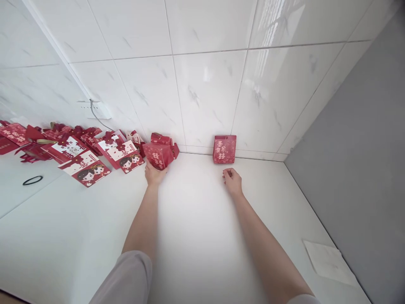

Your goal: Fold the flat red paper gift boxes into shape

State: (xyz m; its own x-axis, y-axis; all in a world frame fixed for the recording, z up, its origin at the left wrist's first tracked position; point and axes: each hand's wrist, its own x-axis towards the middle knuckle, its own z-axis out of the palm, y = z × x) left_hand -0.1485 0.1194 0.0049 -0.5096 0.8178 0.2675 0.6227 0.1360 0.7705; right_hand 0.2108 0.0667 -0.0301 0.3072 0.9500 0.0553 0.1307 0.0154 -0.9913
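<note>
Left hand (155, 174) grasping red double-happiness gift box (155, 154) at left; right hand (233, 180), curled closed, seemingly empty, is nearer the upright red gift box (224, 150), just beyond its fingers by the tiled wall (207, 95), long axis roughly vertical.

Lettered red box (224, 150) upright; red package (157, 154) tilted.

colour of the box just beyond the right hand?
Red box with pale lettering; best seen in the head view.
</note>
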